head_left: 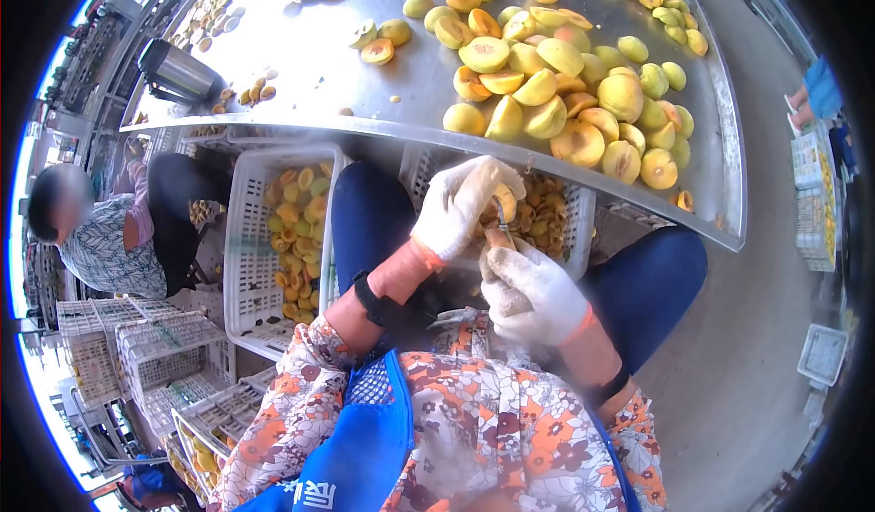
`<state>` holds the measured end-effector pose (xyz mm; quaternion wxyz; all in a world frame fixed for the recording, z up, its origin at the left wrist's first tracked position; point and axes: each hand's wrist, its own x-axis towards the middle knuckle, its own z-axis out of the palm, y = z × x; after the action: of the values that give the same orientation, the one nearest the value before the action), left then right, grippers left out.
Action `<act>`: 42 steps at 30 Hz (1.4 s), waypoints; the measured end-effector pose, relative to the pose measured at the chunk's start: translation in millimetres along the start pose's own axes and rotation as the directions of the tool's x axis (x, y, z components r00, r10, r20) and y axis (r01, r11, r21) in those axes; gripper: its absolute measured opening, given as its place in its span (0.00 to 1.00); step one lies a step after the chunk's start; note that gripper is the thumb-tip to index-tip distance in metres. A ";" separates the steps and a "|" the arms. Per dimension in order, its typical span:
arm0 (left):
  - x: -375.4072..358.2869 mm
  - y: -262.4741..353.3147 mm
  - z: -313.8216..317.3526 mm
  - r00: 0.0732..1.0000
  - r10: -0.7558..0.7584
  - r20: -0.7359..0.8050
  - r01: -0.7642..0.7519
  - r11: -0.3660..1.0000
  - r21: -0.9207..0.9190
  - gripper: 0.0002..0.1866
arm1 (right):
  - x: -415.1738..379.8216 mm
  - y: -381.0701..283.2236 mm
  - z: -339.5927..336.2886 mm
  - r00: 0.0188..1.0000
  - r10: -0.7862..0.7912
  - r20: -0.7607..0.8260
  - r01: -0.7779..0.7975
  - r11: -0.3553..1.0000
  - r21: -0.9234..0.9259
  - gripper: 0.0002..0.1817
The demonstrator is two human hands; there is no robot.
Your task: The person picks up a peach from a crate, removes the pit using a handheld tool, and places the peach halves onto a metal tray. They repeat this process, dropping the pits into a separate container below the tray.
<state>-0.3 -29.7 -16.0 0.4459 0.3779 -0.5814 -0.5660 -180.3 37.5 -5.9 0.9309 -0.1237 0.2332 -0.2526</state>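
Note:
My left hand point(460, 204), in a white glove, is closed around a yellow peach half point(504, 202). My right hand point(533, 295), also gloved, grips a small tool with a wooden handle point(497, 237). Its metal end meets the fruit's cut side; the exact shape of the tip is too small to tell. Both hands are above a white crate point(580, 229) between my knees, where peach pieces point(547, 220) lie. Just beyond my hands, a pile of halved peaches point(570, 83) rests on a metal table point(319, 83).
Left of my leg stands a white crate point(239, 238) of peach halves. A steel cup point(178, 70) and scattered pits point(205, 24) are on the table. A co-worker point(114, 225) sits at the left near stacked crates point(169, 348). The table's raised metal edge point(383, 140) runs before me.

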 end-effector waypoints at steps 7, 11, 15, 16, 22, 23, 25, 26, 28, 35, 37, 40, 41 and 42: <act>3.7 -2.7 18.4 0.876 -0.455 -0.159 0.136 0.550 -0.824 0.29 | 10.6 10.0 20.3 0.953 -0.240 -0.186 0.173 0.933 -0.317 0.10; -3.0 5.4 -27.8 0.858 -0.401 -0.322 0.158 0.801 -0.578 0.33 | 0.0 7.3 0.0 0.940 -0.269 -0.209 0.138 0.862 -0.488 0.15; -20.6 -3.2 -112.2 0.756 0.280 -0.592 0.100 0.844 0.527 0.24 | -11.4 -1.7 -16.0 0.890 -0.244 -0.384 -0.082 0.744 -0.663 0.16; -26.9 29.8 -117.8 0.846 0.257 -0.467 0.357 0.377 0.855 0.17 | -14.0 -3.7 -18.3 0.887 -0.204 -0.414 -0.130 0.750 -0.648 0.17; 23.0 18.4 -111.3 0.866 0.442 -0.234 0.173 0.175 0.969 0.11 | 1.7 6.8 -23.1 0.850 -0.442 -0.286 -0.104 0.392 -0.914 0.20; 40.6 12.7 -96.7 0.845 0.488 -0.218 0.163 0.152 0.975 0.11 | 1.4 7.9 -24.9 0.831 -0.514 -0.215 -0.089 0.258 -0.962 0.21; 71.5 17.8 -70.0 0.897 0.435 -0.079 -0.004 0.187 0.982 0.17 | -1.8 6.5 -23.8 0.830 -0.500 -0.245 -0.125 0.262 -0.957 0.23; 90.6 14.3 -60.2 0.928 0.233 -0.292 0.203 0.343 0.917 0.20 | -3.3 6.4 -23.5 0.831 -0.490 -0.262 -0.146 0.262 -0.954 0.24; 123.7 -2.8 -63.2 0.962 -0.011 -0.273 0.257 0.374 0.891 0.24 | -4.3 9.0 -27.7 0.823 -0.515 -0.238 -0.148 0.210 -0.966 0.25; 115.6 -13.1 -82.2 0.964 0.108 -0.241 0.134 0.586 0.799 0.27 | -3.2 5.3 -28.2 0.771 -0.579 -0.266 -0.107 0.294 -0.950 0.24; 90.3 4.2 -75.2 0.955 0.196 -0.224 0.049 0.639 0.767 0.25 | -2.8 7.1 -28.2 0.749 -0.627 -0.213 -0.054 0.262 -0.963 0.23; 47.5 19.1 -57.7 0.987 0.088 -0.134 -0.047 0.958 0.284 0.21 | -4.1 1.3 -6.3 0.750 -0.631 -0.196 0.024 0.322 -0.946 0.20; 35.0 28.4 -44.5 0.996 0.023 -0.090 -0.018 0.998 0.060 0.21 | -1.7 1.7 -4.3 0.743 -0.653 -0.150 0.088 0.317 -0.944 0.19; 27.5 22.4 -38.5 0.999 0.000 -0.054 -0.003 0.998 -0.055 0.20 | 0.4 2.8 -2.6 0.731 -0.675 -0.106 0.150 0.311 -0.939 0.19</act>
<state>28.9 -66.4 7.3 0.4720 0.3801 -0.5536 -0.5712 -180.1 39.3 -9.3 0.5256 -0.5806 0.5118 -0.3530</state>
